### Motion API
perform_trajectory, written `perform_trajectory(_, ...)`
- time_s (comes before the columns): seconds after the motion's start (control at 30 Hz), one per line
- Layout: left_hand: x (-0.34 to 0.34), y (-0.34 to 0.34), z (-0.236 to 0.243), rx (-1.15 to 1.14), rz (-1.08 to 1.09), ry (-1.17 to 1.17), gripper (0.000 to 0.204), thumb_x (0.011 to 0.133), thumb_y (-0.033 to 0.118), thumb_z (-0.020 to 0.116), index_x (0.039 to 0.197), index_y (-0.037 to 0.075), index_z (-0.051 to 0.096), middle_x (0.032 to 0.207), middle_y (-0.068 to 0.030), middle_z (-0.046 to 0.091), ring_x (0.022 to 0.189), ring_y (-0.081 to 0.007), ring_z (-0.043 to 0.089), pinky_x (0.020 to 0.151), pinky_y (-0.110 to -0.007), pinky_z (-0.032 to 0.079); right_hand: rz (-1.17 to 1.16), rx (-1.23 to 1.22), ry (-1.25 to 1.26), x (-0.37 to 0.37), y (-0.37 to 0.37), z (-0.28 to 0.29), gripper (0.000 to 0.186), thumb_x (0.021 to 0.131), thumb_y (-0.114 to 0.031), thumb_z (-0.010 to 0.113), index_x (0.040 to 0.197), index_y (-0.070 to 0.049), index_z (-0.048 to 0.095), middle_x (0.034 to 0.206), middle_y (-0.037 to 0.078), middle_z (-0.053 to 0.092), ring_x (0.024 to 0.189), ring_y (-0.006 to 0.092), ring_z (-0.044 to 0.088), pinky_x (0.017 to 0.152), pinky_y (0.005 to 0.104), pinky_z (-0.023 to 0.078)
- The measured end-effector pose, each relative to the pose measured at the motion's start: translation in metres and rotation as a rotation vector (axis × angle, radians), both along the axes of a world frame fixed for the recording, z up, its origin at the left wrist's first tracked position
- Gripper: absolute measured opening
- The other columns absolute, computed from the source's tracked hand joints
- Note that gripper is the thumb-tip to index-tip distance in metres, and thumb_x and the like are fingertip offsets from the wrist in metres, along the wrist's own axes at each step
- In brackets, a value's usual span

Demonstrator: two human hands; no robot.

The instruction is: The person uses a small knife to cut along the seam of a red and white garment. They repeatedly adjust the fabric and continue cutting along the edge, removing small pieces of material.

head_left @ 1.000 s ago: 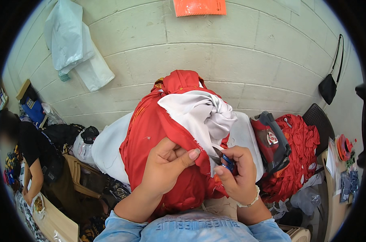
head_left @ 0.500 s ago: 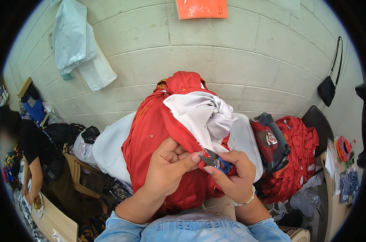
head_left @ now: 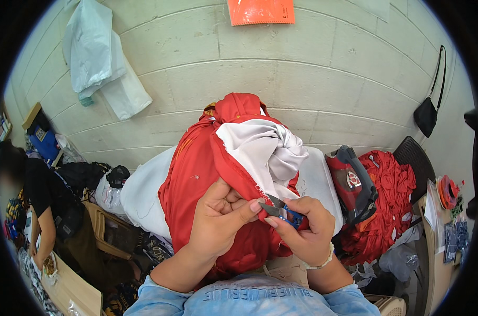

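A bundle of red fabric (head_left: 186,195) with a white underside (head_left: 254,152) lies over a white padded board (head_left: 141,200). My left hand (head_left: 215,226) pinches the folded red edge, where white stitching shows, thumb and fingers closed on it. My right hand (head_left: 307,237) grips small blue-handled snips (head_left: 292,215), their dark blades against the stitched edge beside my left thumb.
A red and grey iron (head_left: 345,179) sits right of the board, by piled red garments (head_left: 386,210) and a cluttered side table (head_left: 433,242). A co-worker in black (head_left: 54,195) is at the left near a wooden table (head_left: 76,284). Bags (head_left: 94,58) hang on the wall.
Over the last second the snips have moved left onto the stitched edge, their blades now beside my left thumb. Since half a second ago little has moved.
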State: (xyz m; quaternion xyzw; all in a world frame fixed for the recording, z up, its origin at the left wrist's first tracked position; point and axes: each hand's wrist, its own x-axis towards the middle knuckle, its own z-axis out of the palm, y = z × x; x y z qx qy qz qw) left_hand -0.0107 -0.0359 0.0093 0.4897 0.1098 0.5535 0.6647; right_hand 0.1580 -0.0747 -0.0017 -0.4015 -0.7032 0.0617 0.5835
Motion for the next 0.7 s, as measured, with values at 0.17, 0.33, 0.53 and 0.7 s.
perform_trajectory(0.17, -0.0002, 0.0013, -0.0017, 0.043, -0.034, -0.013, 0.045, 0.089, -0.006, 0.054, 0.131, -0.005, 0.038, 0.117, -0.0165, 0.058, 0.106, -0.0207, 0.06, 0.087, -0.032, 0.052, 0.003, -0.018, -0.022, 0.0011, -0.0005, 0.0019, 0.036, 0.069, -0.012, 0.082, 0.091, 0.002, 0.058, 0.081, 0.009, 0.064, 0.066, 0.0116, 0.06, 0.06, 0.0222, 0.047)
perform_trajectory(0.33, 0.0, 0.0011, -0.0028, 0.033, -0.022, -0.019, 0.044, 0.088, -0.006, 0.055, 0.129, -0.005, 0.04, 0.116, -0.0155, 0.058, 0.104, -0.0196, 0.06, 0.086, -0.03, 0.052, 0.03, -0.049, 0.019, -0.0003, 0.0001, 0.0027, 0.034, 0.07, -0.012, 0.081, 0.089, 0.002, 0.058, 0.081, 0.009, 0.064, 0.068, 0.0111, 0.06, 0.061, 0.0223, 0.047)
perform_trajectory(0.53, -0.0007, 0.0015, -0.0028, 0.033, -0.022, -0.009, 0.043, 0.088, -0.005, 0.056, 0.128, -0.004, 0.041, 0.115, -0.0145, 0.059, 0.103, -0.0176, 0.06, 0.085, -0.028, 0.052, 0.034, -0.063, 0.029, 0.0005, 0.002, 0.0002, 0.03, 0.072, -0.01, 0.079, 0.089, 0.002, 0.057, 0.082, 0.009, 0.065, 0.068, 0.0102, 0.059, 0.061, 0.022, 0.046)
perform_trajectory(0.7, 0.0003, 0.0008, -0.0025, -0.038, -0.001, 0.002, 0.053, 0.083, -0.007, 0.061, 0.131, -0.001, 0.04, 0.115, -0.0152, 0.059, 0.1, -0.0187, 0.062, 0.078, -0.028, 0.054, 0.051, -0.075, 0.037, 0.0019, 0.003, -0.0013, 0.029, 0.073, -0.008, 0.078, 0.091, 0.002, 0.057, 0.082, 0.008, 0.065, 0.068, 0.0081, 0.058, 0.061, 0.021, 0.046)
